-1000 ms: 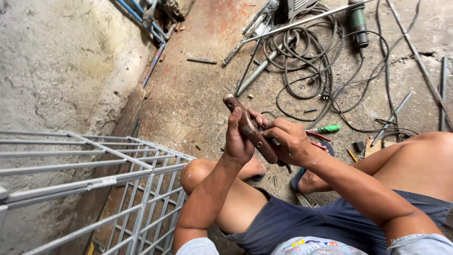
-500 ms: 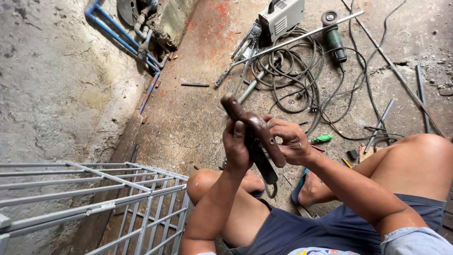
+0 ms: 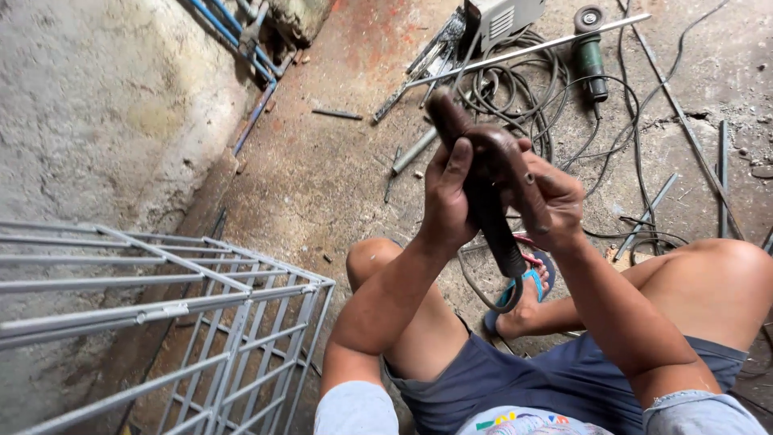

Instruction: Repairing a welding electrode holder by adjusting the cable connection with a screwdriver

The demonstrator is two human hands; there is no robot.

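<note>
I hold a dark, rusty clamp-like welding electrode holder (image 3: 493, 187) upright in front of me, its cable looping down from the handle. My left hand (image 3: 448, 193) wraps its left side, fingers up along the jaw. My right hand (image 3: 551, 203) grips its right side and lever. Both hands touch the tool and each other, above my crossed bare legs.
A grey metal wire cage (image 3: 161, 322) stands at my left. A rough concrete wall (image 3: 97, 113) lies beyond it, with blue pipes (image 3: 233, 32). On the floor ahead lie coiled black cables (image 3: 515, 80), an angle grinder (image 3: 590, 48), a welding machine (image 3: 499, 14) and several metal rods.
My hands and the holder have come closer and higher in view. The camera has tilted, so the floor tools sit nearer the top edge.
</note>
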